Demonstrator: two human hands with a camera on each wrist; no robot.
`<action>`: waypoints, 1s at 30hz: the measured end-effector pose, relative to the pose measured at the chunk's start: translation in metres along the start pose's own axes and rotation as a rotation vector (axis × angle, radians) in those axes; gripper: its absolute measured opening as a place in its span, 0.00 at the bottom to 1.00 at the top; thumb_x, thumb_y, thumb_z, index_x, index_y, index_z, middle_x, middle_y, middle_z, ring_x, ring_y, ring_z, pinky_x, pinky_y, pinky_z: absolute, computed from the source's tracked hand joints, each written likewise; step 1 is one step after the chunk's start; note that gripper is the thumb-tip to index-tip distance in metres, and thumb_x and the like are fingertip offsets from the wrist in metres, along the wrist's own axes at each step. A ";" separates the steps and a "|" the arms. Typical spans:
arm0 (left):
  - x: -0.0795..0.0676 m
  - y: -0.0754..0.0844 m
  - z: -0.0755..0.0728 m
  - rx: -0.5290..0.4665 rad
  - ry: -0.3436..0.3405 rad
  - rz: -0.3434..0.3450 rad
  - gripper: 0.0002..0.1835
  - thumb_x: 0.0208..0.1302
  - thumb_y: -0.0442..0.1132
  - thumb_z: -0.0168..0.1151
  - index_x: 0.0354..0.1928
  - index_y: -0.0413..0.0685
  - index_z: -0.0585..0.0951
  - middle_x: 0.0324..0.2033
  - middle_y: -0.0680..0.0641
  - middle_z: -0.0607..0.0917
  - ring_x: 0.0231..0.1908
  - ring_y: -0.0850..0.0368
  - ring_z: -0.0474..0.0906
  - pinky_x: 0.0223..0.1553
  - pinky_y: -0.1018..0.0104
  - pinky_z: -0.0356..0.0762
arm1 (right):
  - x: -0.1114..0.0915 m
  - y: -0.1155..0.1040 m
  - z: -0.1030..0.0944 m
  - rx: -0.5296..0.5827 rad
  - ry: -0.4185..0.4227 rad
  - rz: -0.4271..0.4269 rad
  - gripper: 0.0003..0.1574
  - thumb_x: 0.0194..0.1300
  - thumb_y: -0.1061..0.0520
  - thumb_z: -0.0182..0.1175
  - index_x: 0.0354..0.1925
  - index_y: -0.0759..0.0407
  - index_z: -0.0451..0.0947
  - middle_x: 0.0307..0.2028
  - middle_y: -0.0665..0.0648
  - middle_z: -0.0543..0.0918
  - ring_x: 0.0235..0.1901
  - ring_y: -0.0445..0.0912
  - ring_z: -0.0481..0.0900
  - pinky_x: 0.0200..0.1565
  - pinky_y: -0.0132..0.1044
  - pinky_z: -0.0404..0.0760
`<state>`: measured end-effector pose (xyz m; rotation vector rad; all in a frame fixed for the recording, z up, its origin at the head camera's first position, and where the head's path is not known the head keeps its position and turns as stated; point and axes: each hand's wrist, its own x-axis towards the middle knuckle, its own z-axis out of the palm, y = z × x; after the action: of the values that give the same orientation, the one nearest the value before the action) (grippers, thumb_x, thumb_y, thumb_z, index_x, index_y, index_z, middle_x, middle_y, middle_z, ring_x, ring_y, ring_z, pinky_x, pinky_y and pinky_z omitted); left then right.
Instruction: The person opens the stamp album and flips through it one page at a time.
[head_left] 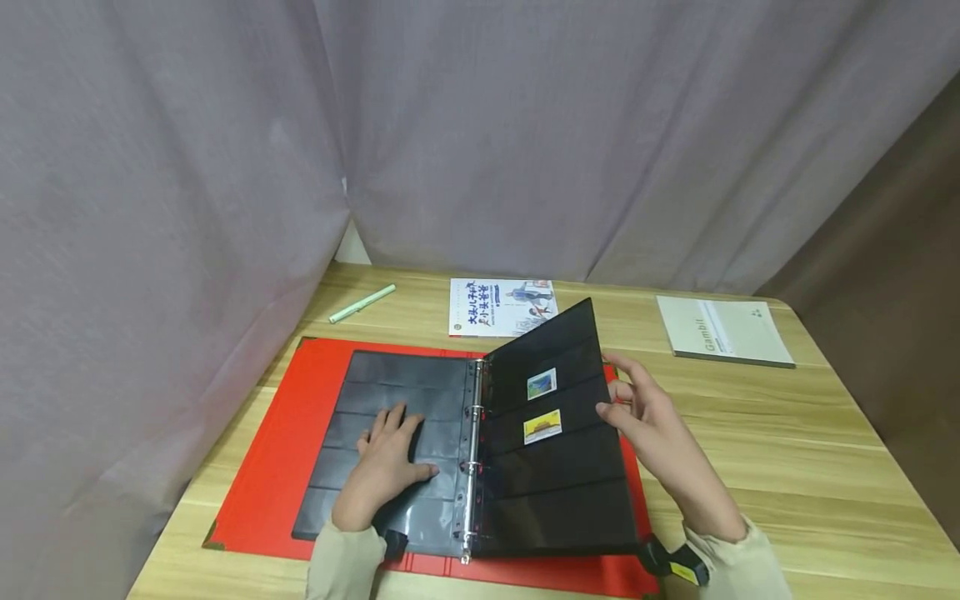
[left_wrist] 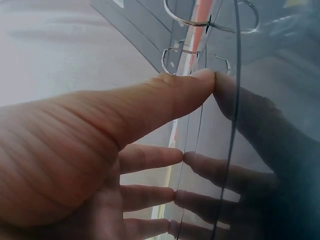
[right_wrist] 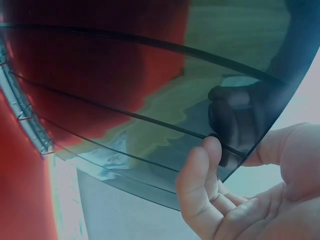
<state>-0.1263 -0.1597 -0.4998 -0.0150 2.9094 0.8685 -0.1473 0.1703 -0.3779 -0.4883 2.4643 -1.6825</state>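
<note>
A red stamp album (head_left: 262,450) lies spread on the table, its black pocket pages held by a metal ring binder (head_left: 472,450). My left hand (head_left: 386,471) rests on the left page (head_left: 337,479), fingers spread; in the left wrist view its thumb (left_wrist: 165,100) and fingertips touch the glossy sheet. With my right hand (head_left: 663,437) I pinch the outer edge of the right page (head_left: 555,492), which tilts up from the cover. Two stamps sit in that page's pockets, a blue-green one (head_left: 542,384) and a yellow one (head_left: 542,427). In the right wrist view, fingers (right_wrist: 195,175) and thumb stand on opposite sides of the page's edge.
Behind the album lie a light green pen (head_left: 362,303) and a white picture booklet (head_left: 491,308), partly hidden by the raised page. A pale book marked Gambit (head_left: 723,331) is at the back right of the wooden table (head_left: 810,467). Grey curtains (head_left: 510,142) hang behind.
</note>
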 end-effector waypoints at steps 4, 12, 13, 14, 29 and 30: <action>-0.001 -0.001 -0.001 0.012 -0.006 -0.006 0.43 0.52 0.46 0.80 0.69 0.42 0.73 0.74 0.32 0.60 0.73 0.28 0.50 0.63 0.23 0.50 | 0.003 -0.008 0.003 0.016 0.007 -0.035 0.40 0.72 0.68 0.53 0.76 0.63 0.51 0.37 0.61 0.77 0.33 0.46 0.79 0.43 0.33 0.75; 0.000 0.001 -0.002 0.024 0.007 -0.009 0.43 0.52 0.45 0.81 0.69 0.41 0.73 0.74 0.32 0.61 0.72 0.28 0.51 0.63 0.24 0.51 | 0.009 -0.019 0.010 0.038 0.010 -0.073 0.39 0.72 0.69 0.52 0.76 0.64 0.52 0.38 0.61 0.75 0.34 0.46 0.79 0.42 0.33 0.76; 0.001 0.001 -0.002 0.027 0.008 -0.010 0.43 0.52 0.45 0.81 0.69 0.41 0.73 0.74 0.32 0.61 0.72 0.28 0.51 0.63 0.24 0.51 | 0.010 -0.020 0.011 0.036 0.011 -0.079 0.39 0.71 0.70 0.52 0.76 0.64 0.53 0.38 0.61 0.75 0.35 0.46 0.78 0.42 0.33 0.76; 0.001 0.001 -0.002 0.027 0.008 -0.010 0.43 0.52 0.45 0.81 0.69 0.41 0.73 0.74 0.32 0.61 0.72 0.28 0.51 0.63 0.24 0.51 | 0.010 -0.021 0.012 0.036 0.012 -0.085 0.39 0.71 0.70 0.52 0.76 0.64 0.53 0.38 0.61 0.75 0.36 0.46 0.78 0.42 0.33 0.76; 0.000 -0.001 0.001 0.011 0.011 0.001 0.43 0.51 0.45 0.81 0.68 0.41 0.73 0.73 0.32 0.61 0.72 0.28 0.51 0.62 0.23 0.50 | 0.022 -0.031 0.022 0.067 -0.027 -0.172 0.38 0.69 0.72 0.51 0.74 0.69 0.53 0.35 0.61 0.75 0.30 0.44 0.76 0.38 0.31 0.75; 0.000 -0.001 0.001 0.011 0.012 0.004 0.43 0.51 0.45 0.81 0.68 0.41 0.73 0.73 0.32 0.61 0.72 0.27 0.51 0.62 0.23 0.50 | 0.023 -0.032 0.024 0.072 -0.031 -0.170 0.38 0.69 0.72 0.51 0.74 0.68 0.53 0.35 0.61 0.74 0.28 0.44 0.75 0.38 0.31 0.74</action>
<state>-0.1261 -0.1598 -0.5015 -0.0141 2.9258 0.8563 -0.1558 0.1313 -0.3550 -0.7280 2.3902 -1.8032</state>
